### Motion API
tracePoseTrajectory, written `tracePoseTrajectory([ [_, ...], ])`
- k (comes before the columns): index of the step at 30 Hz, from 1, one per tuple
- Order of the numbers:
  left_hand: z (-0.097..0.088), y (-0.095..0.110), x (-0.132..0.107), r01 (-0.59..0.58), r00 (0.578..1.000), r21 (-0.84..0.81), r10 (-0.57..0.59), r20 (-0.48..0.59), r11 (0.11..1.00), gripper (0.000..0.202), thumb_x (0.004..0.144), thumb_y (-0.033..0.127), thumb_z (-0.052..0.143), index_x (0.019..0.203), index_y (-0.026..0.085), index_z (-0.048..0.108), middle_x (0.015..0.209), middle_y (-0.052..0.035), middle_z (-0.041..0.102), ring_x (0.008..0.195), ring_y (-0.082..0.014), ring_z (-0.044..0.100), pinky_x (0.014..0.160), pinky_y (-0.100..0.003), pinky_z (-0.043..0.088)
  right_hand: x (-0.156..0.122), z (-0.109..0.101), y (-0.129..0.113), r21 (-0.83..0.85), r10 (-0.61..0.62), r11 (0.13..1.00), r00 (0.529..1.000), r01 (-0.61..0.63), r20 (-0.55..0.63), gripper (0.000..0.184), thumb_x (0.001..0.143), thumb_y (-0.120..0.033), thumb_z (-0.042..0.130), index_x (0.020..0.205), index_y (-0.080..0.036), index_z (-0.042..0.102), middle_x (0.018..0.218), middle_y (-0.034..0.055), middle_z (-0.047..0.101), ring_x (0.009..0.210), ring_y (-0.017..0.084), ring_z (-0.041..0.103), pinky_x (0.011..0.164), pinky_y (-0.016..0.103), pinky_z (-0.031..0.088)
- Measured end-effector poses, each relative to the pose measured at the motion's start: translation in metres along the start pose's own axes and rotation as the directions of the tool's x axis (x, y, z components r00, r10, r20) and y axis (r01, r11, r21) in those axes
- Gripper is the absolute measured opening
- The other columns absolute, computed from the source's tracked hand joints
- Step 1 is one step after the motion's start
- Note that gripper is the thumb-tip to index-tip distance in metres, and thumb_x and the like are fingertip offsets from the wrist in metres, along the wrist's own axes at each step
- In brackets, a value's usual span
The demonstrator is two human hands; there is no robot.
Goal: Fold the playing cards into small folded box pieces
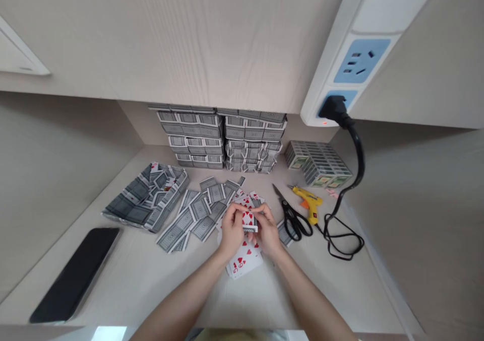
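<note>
Both my hands meet over the middle of the desk, gripping one small stack of playing cards [249, 221] between them. My left hand [231, 230] pinches its left side, fingers curled over the top. My right hand [267, 231] closes on its right side. The top card shows red hearts. Under my hands lie face-up red cards [242, 265], a five and a six among them. Loose face-down grey-backed cards [196, 215] spread out to the left.
Tall stacks of grey-backed cards [219, 137] stand against the back wall, a folded-card block [317, 163] to their right. Black scissors [293, 216], a yellow glue gun [310, 202] with black cable [340, 235], a phone [75, 273], a card heap [147, 195], an overhead power strip [355, 64].
</note>
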State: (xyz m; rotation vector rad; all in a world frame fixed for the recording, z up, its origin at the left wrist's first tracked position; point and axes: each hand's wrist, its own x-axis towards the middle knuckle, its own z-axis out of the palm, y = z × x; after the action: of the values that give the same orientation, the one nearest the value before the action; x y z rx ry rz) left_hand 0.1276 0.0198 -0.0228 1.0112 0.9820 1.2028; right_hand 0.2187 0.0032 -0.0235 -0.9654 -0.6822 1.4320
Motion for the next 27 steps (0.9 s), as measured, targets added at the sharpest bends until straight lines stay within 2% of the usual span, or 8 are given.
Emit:
tracePoseTrajectory([
  [3, -0.003, 0.002, 0.001, -0.023, 0.999, 0.01, 0.022, 0.031, 1.0, 0.01, 0.078, 0.029, 0.043, 0.078, 0.02, 0.048, 0.041, 0.0099, 0.043, 0.027, -0.0084, 0.042, 0.029, -0.018, 0.031, 0.0, 0.001, -0.009, 0.068, 0.073, 0.994, 0.99, -0.081, 0.121, 0.024, 0.074, -0.036, 0.051, 0.093, -0.024, 0.044, 0.045, -0.0083, 0.052, 0.029, 0.014, 0.05, 0.024, 0.019, 0.033],
  [5, -0.005, 0.003, 0.001, -0.033, 0.998, 0.029, 0.032, 0.052, 0.999, 0.012, 0.08, 0.029, 0.04, 0.078, 0.021, 0.048, 0.04, 0.0094, 0.042, 0.027, -0.0089, 0.043, 0.029, -0.019, 0.03, 0.0, 0.001, -0.015, 0.09, 0.122, 0.986, 0.978, -0.139, 0.17, 0.03, 0.077, -0.045, 0.047, 0.096, -0.024, 0.044, 0.051, -0.0054, 0.056, 0.032, 0.015, 0.052, 0.025, 0.02, 0.035],
  [8, -0.008, 0.003, 0.0, -0.077, 0.996, 0.108, 0.071, 0.057, 0.991, 0.015, 0.081, 0.028, 0.038, 0.077, 0.02, 0.05, 0.044, 0.0076, 0.046, 0.029, -0.0083, 0.043, 0.031, -0.019, 0.03, 0.001, 0.0, -0.019, 0.034, 0.199, 0.978, 0.966, -0.208, 0.167, 0.044, 0.079, -0.061, 0.037, 0.092, -0.021, 0.048, 0.053, -0.0017, 0.058, 0.034, 0.015, 0.053, 0.025, 0.02, 0.032],
  [12, -0.008, 0.002, -0.001, -0.14, 0.99, 0.211, 0.13, 0.063, 0.967, 0.017, 0.081, 0.027, 0.038, 0.075, 0.019, 0.052, 0.047, 0.0061, 0.049, 0.031, -0.0071, 0.042, 0.033, -0.019, 0.03, 0.002, -0.002, -0.018, -0.104, 0.249, 0.967, 0.955, -0.235, 0.159, 0.04, 0.075, -0.058, 0.051, 0.082, -0.018, 0.052, 0.048, -0.0026, 0.055, 0.033, 0.013, 0.052, 0.026, 0.02, 0.033],
  [18, -0.009, -0.001, 0.0, -0.116, 0.992, 0.196, 0.102, 0.08, 0.974, 0.016, 0.082, 0.029, 0.037, 0.08, 0.02, 0.05, 0.043, 0.0072, 0.044, 0.031, -0.0085, 0.042, 0.034, -0.02, 0.028, 0.002, -0.003, -0.015, -0.209, 0.151, 0.97, 0.982, -0.124, 0.116, 0.033, 0.073, -0.053, 0.055, 0.073, -0.02, 0.053, 0.044, -0.0048, 0.054, 0.033, 0.013, 0.052, 0.027, 0.021, 0.037],
  [23, -0.013, 0.003, 0.005, -0.158, 0.987, 0.198, 0.146, 0.074, 0.967, 0.023, 0.08, 0.03, 0.042, 0.099, 0.02, 0.052, 0.066, 0.0029, 0.057, 0.044, -0.0094, 0.05, 0.044, -0.022, 0.039, 0.005, -0.006, -0.009, -0.261, 0.027, 0.965, 0.997, -0.007, 0.074, 0.03, 0.076, -0.048, 0.053, 0.071, -0.019, 0.055, 0.042, -0.0048, 0.054, 0.029, 0.012, 0.049, 0.025, 0.021, 0.034],
  [25, -0.013, 0.005, 0.007, -0.202, 0.976, 0.27, 0.172, 0.13, 0.941, 0.023, 0.08, 0.033, 0.047, 0.094, 0.018, 0.057, 0.077, -0.0014, 0.061, 0.057, -0.0118, 0.057, 0.052, -0.023, 0.043, 0.006, -0.008, -0.008, -0.301, -0.007, 0.953, 0.998, 0.026, 0.063, 0.029, 0.077, -0.047, 0.053, 0.074, -0.018, 0.057, 0.041, -0.0045, 0.054, 0.028, 0.013, 0.048, 0.024, 0.021, 0.032],
  [27, -0.012, 0.006, 0.008, -0.208, 0.97, 0.332, 0.15, 0.192, 0.92, 0.023, 0.077, 0.037, 0.053, 0.087, 0.016, 0.059, 0.078, -0.0035, 0.063, 0.059, -0.013, 0.059, 0.053, -0.023, 0.045, 0.007, -0.011, -0.008, -0.354, -0.041, 0.934, 0.998, 0.055, 0.049, 0.03, 0.078, -0.047, 0.052, 0.076, -0.018, 0.059, 0.038, -0.0043, 0.054, 0.026, 0.012, 0.046, 0.024, 0.021, 0.03],
])
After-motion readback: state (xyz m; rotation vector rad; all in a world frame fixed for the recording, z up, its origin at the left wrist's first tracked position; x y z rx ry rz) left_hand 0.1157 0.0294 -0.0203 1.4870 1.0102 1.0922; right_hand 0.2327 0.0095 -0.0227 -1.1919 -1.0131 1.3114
